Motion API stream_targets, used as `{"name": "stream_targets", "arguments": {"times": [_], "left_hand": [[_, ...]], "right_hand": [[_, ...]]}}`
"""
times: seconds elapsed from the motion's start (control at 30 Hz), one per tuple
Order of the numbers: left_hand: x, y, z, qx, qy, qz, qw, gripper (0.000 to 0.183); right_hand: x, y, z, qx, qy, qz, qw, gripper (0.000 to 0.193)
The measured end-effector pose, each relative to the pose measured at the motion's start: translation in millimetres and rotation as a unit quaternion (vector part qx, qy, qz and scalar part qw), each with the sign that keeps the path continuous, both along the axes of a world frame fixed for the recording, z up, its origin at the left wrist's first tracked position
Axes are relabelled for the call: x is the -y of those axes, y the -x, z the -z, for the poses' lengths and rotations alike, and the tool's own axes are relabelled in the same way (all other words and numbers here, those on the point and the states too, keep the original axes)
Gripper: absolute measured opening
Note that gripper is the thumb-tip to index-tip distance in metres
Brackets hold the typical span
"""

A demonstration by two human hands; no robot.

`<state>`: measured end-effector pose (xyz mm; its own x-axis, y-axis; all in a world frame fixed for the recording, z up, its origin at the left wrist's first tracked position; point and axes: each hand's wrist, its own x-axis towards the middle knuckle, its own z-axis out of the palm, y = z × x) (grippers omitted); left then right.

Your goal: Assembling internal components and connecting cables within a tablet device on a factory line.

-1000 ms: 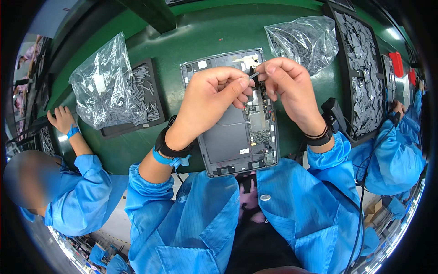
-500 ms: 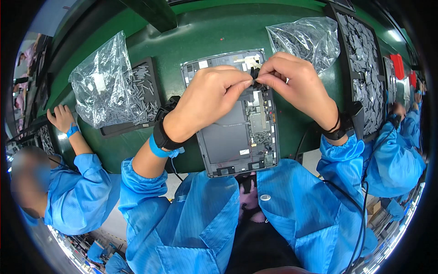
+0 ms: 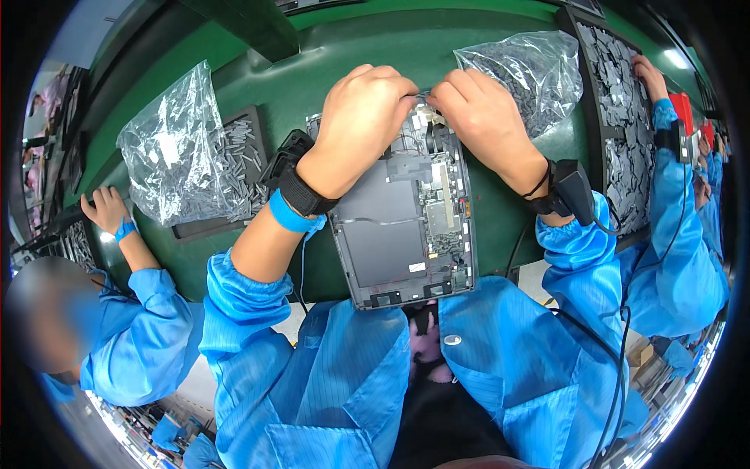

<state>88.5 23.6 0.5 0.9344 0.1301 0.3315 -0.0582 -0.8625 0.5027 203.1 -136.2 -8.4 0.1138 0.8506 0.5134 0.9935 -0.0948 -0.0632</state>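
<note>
An opened tablet (image 3: 383,248) lies in front of me, its large dark battery area on the left and its circuit board (image 3: 444,211) on the right. At the tablet's far edge, my left hand (image 3: 361,125) has its fingers closed together near the top middle. My right hand (image 3: 486,119) is pinched close beside it, at the far right corner. Whatever sits between my fingertips is too small and covered to name. A black flex strip (image 3: 431,139) shows just below my right fingers. Both my wrists carry black straps, and the left also a blue band.
On the left, a clear bag (image 3: 176,156) of dark parts lies on a black tray (image 3: 258,125) of small grey strips. A second bag (image 3: 519,74) lies at the far right, beside a long tray of grey pieces (image 3: 625,102). A co-worker's hand (image 3: 650,76) reaches over that tray; another person's hand (image 3: 108,209) rests at left.
Both my hands have moved away from me, from the black flex strip up to the tablet's far edge, uncovering that strip. At right, a co-worker's arm has reached out to the tray.
</note>
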Motion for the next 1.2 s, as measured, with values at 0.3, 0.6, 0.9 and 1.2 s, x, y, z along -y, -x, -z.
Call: {"name": "stream_targets", "arguments": {"times": [0.3, 0.6, 0.9, 1.2], "left_hand": [[0, -4, 4, 0.034, -0.049, 0.019, 0.998, 0.007], [0, 1, 12, 0.063, -0.130, 0.038, 0.989, 0.008], [-1, -2, 12, 0.057, -0.137, 0.041, 0.988, 0.005], [-9, -1, 4, 0.012, -0.013, 0.039, 0.999, 0.015]], "right_hand": [[-4, -12, -3, -0.050, -0.021, 0.009, 0.998, 0.012], [-9, -18, -24, 0.008, 0.132, -0.077, 0.988, 0.006], [-9, -16, -22, -0.007, 0.149, -0.052, 0.988, 0.008], [35, 53, -36, 0.014, 0.126, -0.083, 0.988, 0.033]]}}
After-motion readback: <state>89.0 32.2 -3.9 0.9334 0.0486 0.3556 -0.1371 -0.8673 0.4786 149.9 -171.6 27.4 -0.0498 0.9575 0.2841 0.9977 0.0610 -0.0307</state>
